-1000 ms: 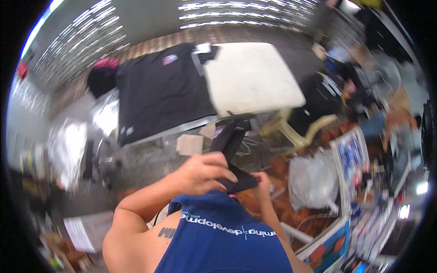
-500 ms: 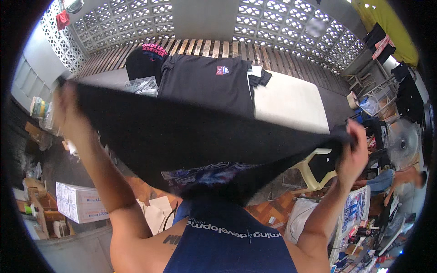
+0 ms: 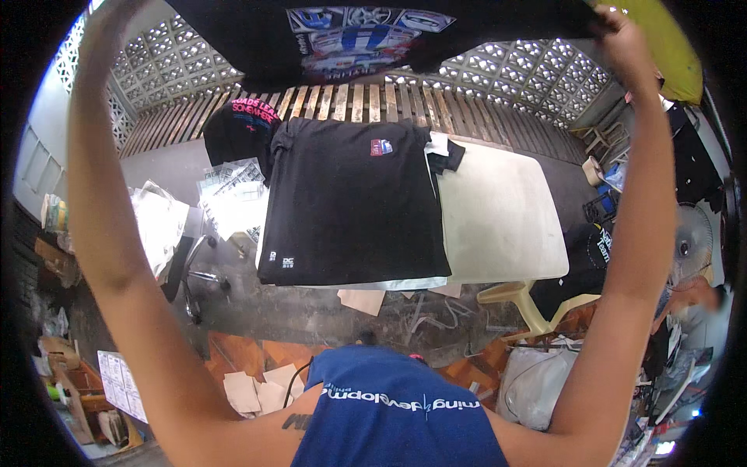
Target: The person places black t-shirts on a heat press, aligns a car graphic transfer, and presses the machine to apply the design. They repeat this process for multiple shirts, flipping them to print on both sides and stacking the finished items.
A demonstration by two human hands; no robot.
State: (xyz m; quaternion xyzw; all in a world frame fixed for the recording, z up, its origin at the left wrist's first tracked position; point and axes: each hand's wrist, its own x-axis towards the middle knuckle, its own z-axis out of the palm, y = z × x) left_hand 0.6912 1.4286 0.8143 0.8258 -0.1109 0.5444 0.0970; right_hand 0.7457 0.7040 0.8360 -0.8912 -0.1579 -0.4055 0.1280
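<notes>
Raised high across the top of the view is a black T-shirt (image 3: 366,47) with a colourful vehicle print. My right hand (image 3: 622,43) is closed on its right end at the upper right. At the upper left, the top edge cuts off most of my left hand (image 3: 120,9); its fingers are hidden, but that side of the shirt is held up too. Below the raised shirt, a folded stack of black T-shirts (image 3: 350,202) lies flat, the top one with a small chest print. A white table (image 3: 506,214) shows beside the stack.
Left of the stack are a black garment with pink lettering (image 3: 237,132) and clear plastic bags (image 3: 233,198). Wooden slats (image 3: 358,101) run behind the table. A black printed garment (image 3: 583,257) hangs at right, near a fan (image 3: 689,243). Cardboard pieces (image 3: 241,391) lie on the floor.
Both arms have swung up and away from my body, lifting the black T-shirt from in front of me to the top of the view. The folded stack now shows in full.
</notes>
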